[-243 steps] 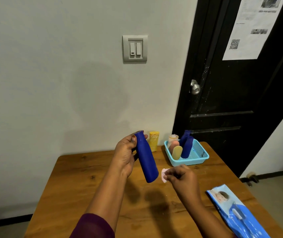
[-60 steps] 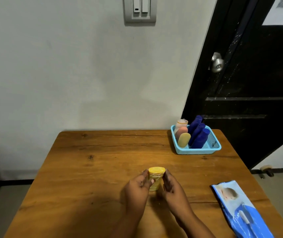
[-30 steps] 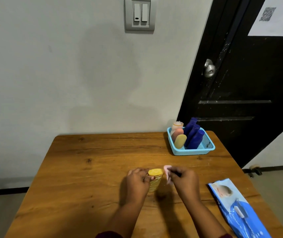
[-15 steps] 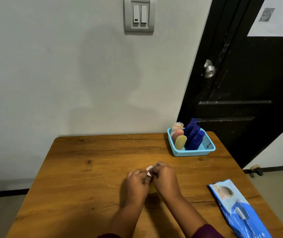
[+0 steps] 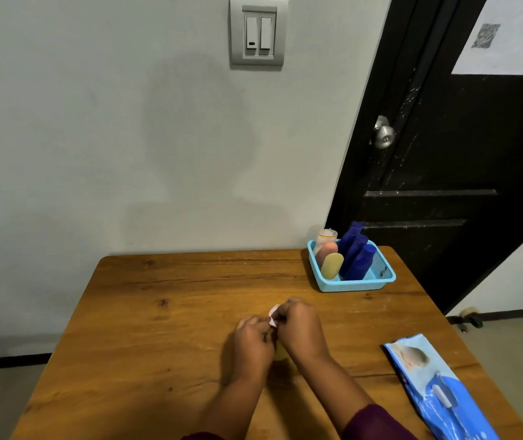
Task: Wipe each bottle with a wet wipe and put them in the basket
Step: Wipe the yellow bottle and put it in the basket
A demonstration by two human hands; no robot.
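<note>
A small yellow bottle [image 5: 280, 352] stands on the wooden table [image 5: 164, 328], almost wholly hidden between my hands. My left hand [image 5: 252, 342] grips it from the left. My right hand [image 5: 299, 328] holds a pinkish-white wet wipe [image 5: 273, 311] and covers the bottle's top and right side with it. At the table's far right a light blue basket [image 5: 353, 284] holds three dark blue bottles [image 5: 357, 260], a yellow one [image 5: 331, 265], a peach one [image 5: 326, 251] and a pale capped one.
A blue pack of wet wipes [image 5: 434, 389] lies at the table's front right corner. Behind the table is a grey wall with a light switch [image 5: 257, 31]. A black door with a metal knob [image 5: 383, 134] stands at the right.
The blue bottle I held went into the basket. The yellow bottle came to the table's middle. Over the last second my right hand brought the wipe onto the bottle's top, hiding it.
</note>
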